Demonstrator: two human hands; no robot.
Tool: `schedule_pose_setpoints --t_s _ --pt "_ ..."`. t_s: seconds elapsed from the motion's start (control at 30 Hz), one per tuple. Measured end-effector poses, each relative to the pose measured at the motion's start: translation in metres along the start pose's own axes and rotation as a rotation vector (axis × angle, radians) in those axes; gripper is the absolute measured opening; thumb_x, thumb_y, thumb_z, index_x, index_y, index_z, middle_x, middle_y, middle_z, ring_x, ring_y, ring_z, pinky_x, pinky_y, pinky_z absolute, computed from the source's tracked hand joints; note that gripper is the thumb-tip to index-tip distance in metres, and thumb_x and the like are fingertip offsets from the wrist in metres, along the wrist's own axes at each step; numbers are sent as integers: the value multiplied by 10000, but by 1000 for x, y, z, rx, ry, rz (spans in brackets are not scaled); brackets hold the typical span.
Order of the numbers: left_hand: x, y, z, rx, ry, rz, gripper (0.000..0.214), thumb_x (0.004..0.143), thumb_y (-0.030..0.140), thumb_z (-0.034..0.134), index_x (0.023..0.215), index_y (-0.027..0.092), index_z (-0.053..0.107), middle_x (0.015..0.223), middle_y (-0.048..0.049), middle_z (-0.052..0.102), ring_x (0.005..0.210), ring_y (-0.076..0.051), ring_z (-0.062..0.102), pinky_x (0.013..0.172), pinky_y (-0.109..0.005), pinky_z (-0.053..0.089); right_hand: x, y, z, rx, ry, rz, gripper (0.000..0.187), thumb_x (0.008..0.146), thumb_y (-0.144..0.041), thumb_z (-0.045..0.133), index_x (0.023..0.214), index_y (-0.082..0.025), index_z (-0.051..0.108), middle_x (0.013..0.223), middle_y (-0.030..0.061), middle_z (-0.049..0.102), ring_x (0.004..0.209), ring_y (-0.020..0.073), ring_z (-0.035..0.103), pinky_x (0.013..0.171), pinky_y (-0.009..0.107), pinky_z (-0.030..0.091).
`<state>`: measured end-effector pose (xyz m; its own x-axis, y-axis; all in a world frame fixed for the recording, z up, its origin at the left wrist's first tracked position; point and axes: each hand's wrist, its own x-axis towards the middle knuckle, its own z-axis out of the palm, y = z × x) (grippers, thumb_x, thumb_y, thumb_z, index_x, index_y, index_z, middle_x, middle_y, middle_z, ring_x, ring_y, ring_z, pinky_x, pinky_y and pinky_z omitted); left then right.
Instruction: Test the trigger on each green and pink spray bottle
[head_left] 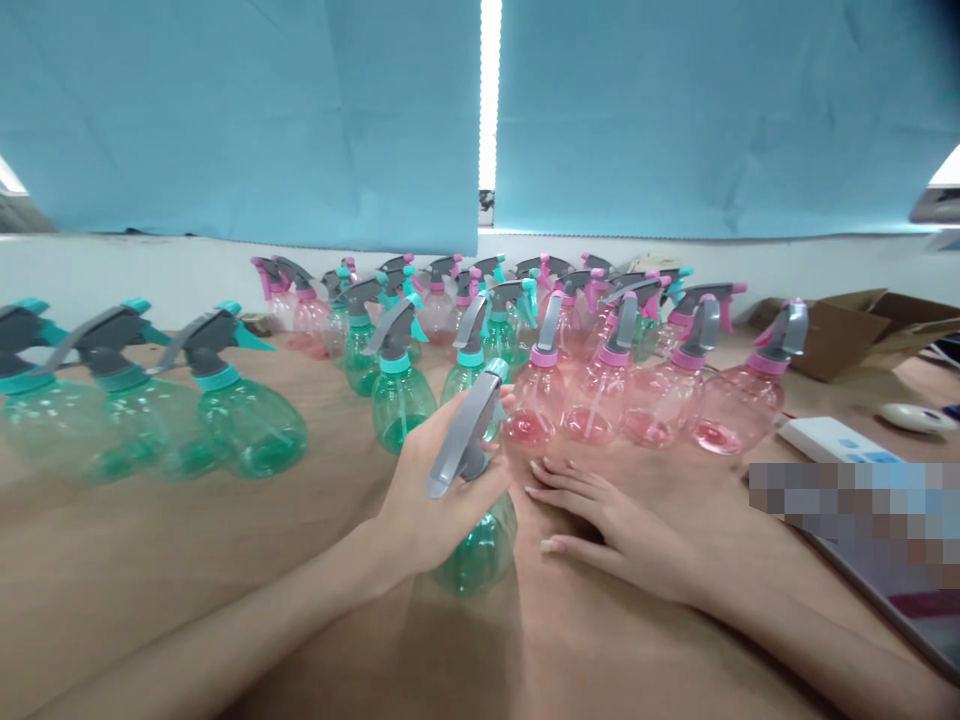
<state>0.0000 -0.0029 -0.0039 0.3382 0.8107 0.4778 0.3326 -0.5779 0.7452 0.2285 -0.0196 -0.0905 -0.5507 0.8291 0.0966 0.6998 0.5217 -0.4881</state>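
My left hand [435, 490] is wrapped round the neck of a green spray bottle [480, 552] with a grey and teal trigger head. The bottle's middle is hidden behind the fingers and thumb. To the right of it, my right hand [607, 520] rests on the wooden table [315, 610], fingers stretched out and holding nothing. Just beyond that hand stand pink spray bottles [590, 405] in a row. Farther ahead of my left hand is another green spray bottle [401, 400], standing upright.
Green spray bottles [251, 425] line the left side. Several more pink and green ones crowd the back, before the white wall. At right are a cardboard box [862, 325], a white box [832, 438], a white computer mouse [915, 418] and a partly blurred-out flat device [892, 570]. Blue curtains [247, 120] hang behind.
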Motion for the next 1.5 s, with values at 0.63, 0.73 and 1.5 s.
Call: schedule_pose_setpoints --t_s 0.63,0.73,1.5 --pt "3 0 0 -45 -25 -38 356 748 198 528 1102 196 567 868 -6 587 613 -115 544 584 -269 470 0 1 2 -13 -6 5 633 938 -607 478 1451 -237 450 1560 48 334 1456 275 257 1187 527 238" --pt "3 2 0 -53 -31 -48 373 748 193 526 1117 195 574 887 -9 592 613 -113 540 593 -272 470 -1 2 3 -5 2 4 629 936 -600 490 1450 -239 452 1557 48 341 1455 277 260 1186 531 239" --pt "5 6 -3 -24 -36 -60 270 704 216 522 972 204 556 761 19 535 581 -123 479 573 -276 420 -1 5 5 15 24 -12 604 934 -579 514 1453 -279 443 1559 35 344 1451 276 274 1186 517 244"
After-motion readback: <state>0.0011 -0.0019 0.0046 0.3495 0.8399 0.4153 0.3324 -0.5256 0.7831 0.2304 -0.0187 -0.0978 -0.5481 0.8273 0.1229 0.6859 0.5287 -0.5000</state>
